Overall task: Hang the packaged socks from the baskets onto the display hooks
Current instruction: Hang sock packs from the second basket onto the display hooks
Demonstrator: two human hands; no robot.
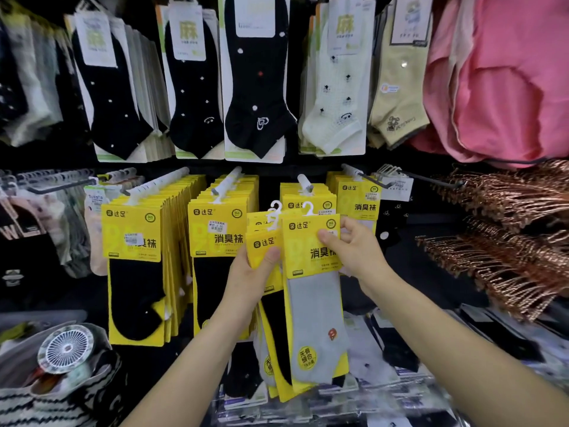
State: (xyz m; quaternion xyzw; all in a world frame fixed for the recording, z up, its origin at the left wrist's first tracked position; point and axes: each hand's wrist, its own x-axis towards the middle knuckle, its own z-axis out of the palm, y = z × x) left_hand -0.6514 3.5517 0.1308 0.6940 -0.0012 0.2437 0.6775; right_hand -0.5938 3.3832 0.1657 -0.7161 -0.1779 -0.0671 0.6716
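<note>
Two bare hands hold yellow-carded sock packs up before a wall of display hooks, mid-restock.

The right hand pinches the top corner of a grey sock pack, thumb on the front of the card and fingers curled behind. Its white hanger loop sits just left of that grip. The left hand clasps a small bunch of packs, thumb pressed across the front. Directly above both grips is a partly filled hook, probably the target. Further left of the left grip, two hooks carry thick rows of hung black sock packs, so much of the job looks done. The held packs are not yet hung, and I cannot make out any basket.
</note>
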